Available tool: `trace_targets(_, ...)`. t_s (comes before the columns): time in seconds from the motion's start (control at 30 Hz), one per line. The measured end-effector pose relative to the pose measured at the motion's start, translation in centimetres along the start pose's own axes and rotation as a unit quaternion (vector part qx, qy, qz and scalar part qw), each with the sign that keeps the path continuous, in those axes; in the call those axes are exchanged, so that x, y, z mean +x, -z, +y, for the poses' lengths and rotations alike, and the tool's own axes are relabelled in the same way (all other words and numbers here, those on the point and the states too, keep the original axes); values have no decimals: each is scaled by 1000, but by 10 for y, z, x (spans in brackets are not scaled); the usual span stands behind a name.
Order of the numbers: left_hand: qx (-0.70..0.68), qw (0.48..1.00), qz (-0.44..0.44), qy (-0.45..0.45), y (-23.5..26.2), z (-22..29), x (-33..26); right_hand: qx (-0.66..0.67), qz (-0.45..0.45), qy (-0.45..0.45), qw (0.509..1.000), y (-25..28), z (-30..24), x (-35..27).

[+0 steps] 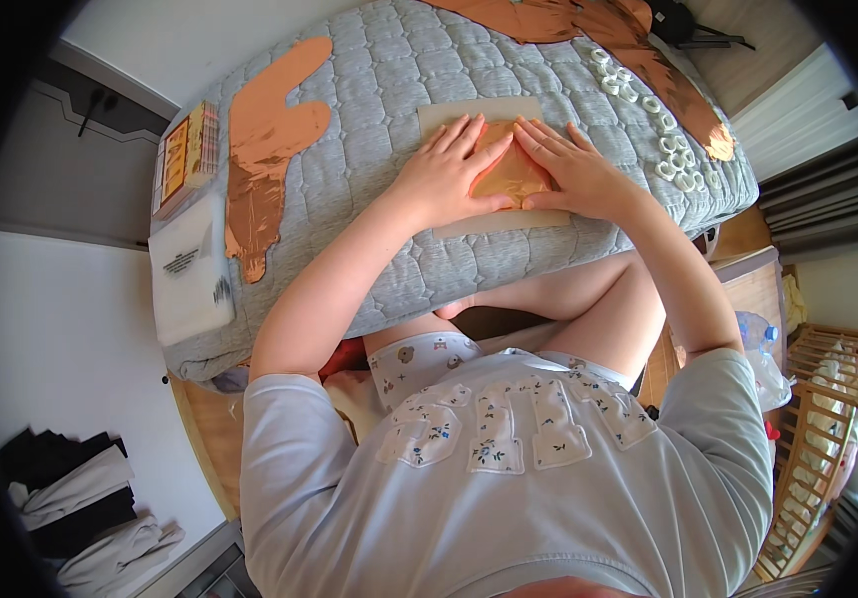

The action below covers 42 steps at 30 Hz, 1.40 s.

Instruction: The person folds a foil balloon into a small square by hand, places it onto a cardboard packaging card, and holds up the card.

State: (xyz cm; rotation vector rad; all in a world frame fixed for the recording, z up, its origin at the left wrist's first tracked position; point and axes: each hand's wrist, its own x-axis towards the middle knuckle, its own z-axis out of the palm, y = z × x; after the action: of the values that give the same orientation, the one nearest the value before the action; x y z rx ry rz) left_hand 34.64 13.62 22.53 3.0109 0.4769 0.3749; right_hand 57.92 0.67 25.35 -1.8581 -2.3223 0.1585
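Observation:
Both my hands lie flat on a folded, shiny copper-coloured foil piece (512, 184), which looks like a flat foil balloon. Under it is a sheet of brown cardboard (494, 108) on the quilted grey mattress (379, 90). My left hand (449, 177) presses the foil's left side, fingers spread, thumb pointing inward. Over the right side rests my right hand (570, 167), its fingers also stretched out. The fingertips nearly meet at the top of the foil. Neither hand grips anything.
A larger flat copper foil balloon (274, 130) lies to the left, beside a stack of packages (187, 154) and a clear plastic pack (189, 274). More copper foil (633, 55) and several small white rings (668, 145) lie at the right. A wooden crib (813, 439) stands lower right.

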Motion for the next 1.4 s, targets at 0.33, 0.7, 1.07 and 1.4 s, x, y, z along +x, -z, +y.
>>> trace_targets(0.33, 6, 1000, 2, -19, 7, 4, -1, -42, -57, -13, 997, 14, 13, 3)
trace_targets(0.7, 15, 999, -16, -44, 9, 6, -2, -17, -72, -64, 995, 29, 3, 6)
trace_targets(1.07, -18, 998, -56, -27, 20, 8, 5, 116, 184, -75, 973, -7, -59, 39)
trace_targets(1.4, -126, 989, 61, -38, 1, -4, -3, 64, 220, -73, 971, -32, -55, 40)
